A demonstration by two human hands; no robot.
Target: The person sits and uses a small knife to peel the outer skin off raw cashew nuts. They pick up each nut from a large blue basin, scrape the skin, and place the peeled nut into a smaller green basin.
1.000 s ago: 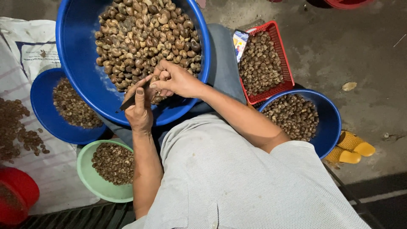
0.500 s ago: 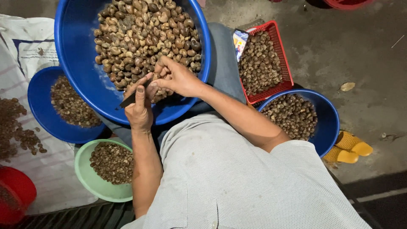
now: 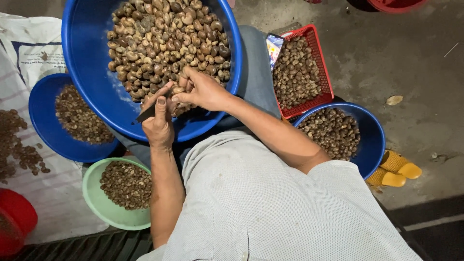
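A big blue basin (image 3: 92, 82) rests on my lap, heaped with brown nuts (image 3: 164, 43). My left hand (image 3: 158, 123) is closed around a small dark knife (image 3: 145, 114) at the basin's near edge, blade pointing left. My right hand (image 3: 200, 89) pinches a single nut (image 3: 178, 90) right against the left thumb, over the pile. Both hands touch each other above the basin.
A smaller blue bowl (image 3: 46, 128) of nuts sits at left, a green bowl (image 3: 96, 203) at lower left, a red basket (image 3: 316, 63) and another blue bowl (image 3: 372, 140) at right. A white sack (image 3: 29, 53) with loose nuts, a red container (image 3: 17, 217) and yellow sandals (image 3: 398, 171) lie on the floor.
The hands stay at the same spot over the basin; the fingers shift slightly on the nut and the knife. The view drifts a little.
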